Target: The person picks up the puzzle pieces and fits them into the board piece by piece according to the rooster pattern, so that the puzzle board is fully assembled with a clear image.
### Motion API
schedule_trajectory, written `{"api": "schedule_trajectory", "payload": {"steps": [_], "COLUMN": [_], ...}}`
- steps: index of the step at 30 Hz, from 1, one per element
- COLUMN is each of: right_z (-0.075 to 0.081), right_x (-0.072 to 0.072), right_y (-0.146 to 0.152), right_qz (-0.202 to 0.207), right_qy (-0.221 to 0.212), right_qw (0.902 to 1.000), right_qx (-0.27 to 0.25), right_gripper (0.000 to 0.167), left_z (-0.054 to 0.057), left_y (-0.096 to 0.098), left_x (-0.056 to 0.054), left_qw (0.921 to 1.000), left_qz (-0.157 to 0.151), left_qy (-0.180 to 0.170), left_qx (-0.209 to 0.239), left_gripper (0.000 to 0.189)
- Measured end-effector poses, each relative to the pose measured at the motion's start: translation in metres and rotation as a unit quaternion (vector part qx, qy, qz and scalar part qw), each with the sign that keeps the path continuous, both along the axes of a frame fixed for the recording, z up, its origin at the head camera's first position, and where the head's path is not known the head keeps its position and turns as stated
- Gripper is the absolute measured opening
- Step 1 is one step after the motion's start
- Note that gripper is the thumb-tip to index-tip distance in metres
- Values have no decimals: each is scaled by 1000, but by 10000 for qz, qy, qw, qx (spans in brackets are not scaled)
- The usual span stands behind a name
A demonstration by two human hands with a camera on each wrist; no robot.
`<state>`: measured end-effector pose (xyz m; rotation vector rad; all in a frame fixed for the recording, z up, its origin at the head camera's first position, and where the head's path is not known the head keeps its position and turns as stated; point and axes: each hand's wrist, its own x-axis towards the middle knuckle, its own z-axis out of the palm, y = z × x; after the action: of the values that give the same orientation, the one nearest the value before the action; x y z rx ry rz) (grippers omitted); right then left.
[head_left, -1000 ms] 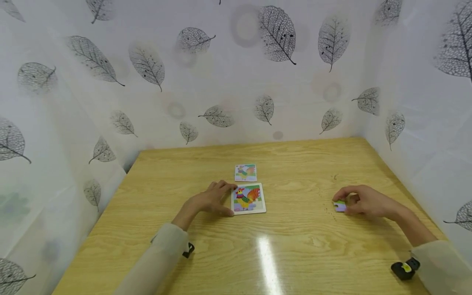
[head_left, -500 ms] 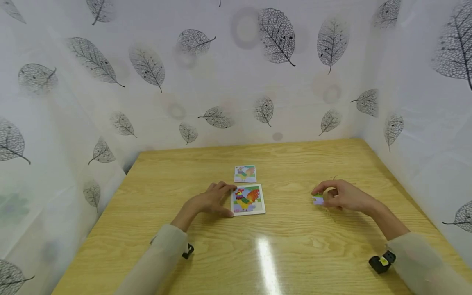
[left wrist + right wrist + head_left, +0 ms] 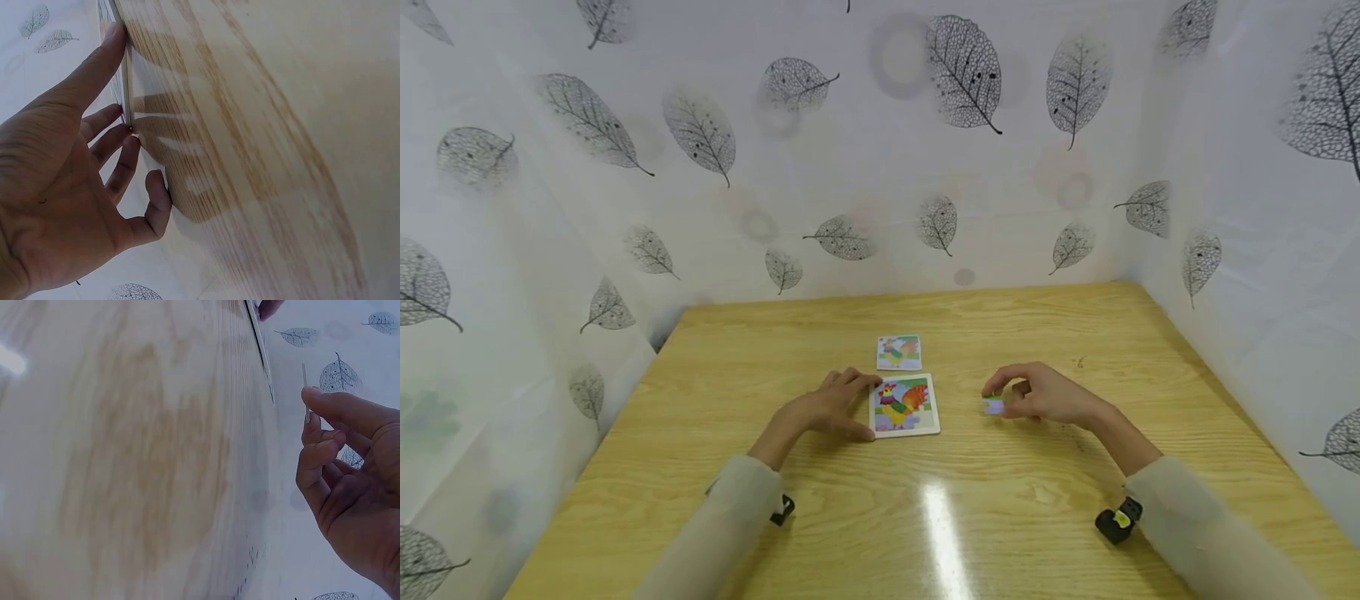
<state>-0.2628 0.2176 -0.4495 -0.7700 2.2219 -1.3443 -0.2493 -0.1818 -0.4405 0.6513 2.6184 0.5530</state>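
Observation:
A square rooster jigsaw puzzle in a white frame [image 3: 936, 417] lies on the table, with bare pale patches along its right side. At its left edge rests my left hand [image 3: 822, 410], thumb by the near corner and index finger by the far corner. The left wrist view shows that thumb and fingertips touching the frame's edge [image 3: 127, 94]. Right of the frame, my right hand [image 3: 1048, 396] pinches a green and lilac puzzle piece [image 3: 993, 405] between thumb and fingers. In the right wrist view the piece [image 3: 305, 375] appears edge-on, raised off the table.
Just behind the frame lies a flat square card [image 3: 898, 352] with a paler rooster picture. Small dark marks [image 3: 1080, 362] dot the wooden table [image 3: 775, 333] on the right. White sheets with leaf prints [image 3: 865, 167] enclose the back and sides.
My right hand has moved left across the table with the puzzle piece, coming closer to the frame. My left hand has stayed at the frame's left edge.

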Motion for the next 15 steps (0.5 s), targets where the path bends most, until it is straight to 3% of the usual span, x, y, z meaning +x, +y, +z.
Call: {"api": "schedule_trajectory", "payload": {"steps": [15], "right_z": [-3], "right_x": [-4], "right_y": [-53], "right_qz": [49], "right_qy": [-2], "right_qw": [9999], "right_qx": [117], "right_gripper": [23], "left_z": [2], "left_y": [2], "left_x": [1], "left_qw": [10000], "left_qz": [-16], "left_qy": [-14], "left_qx": [-35], "left_gripper": [92]}}
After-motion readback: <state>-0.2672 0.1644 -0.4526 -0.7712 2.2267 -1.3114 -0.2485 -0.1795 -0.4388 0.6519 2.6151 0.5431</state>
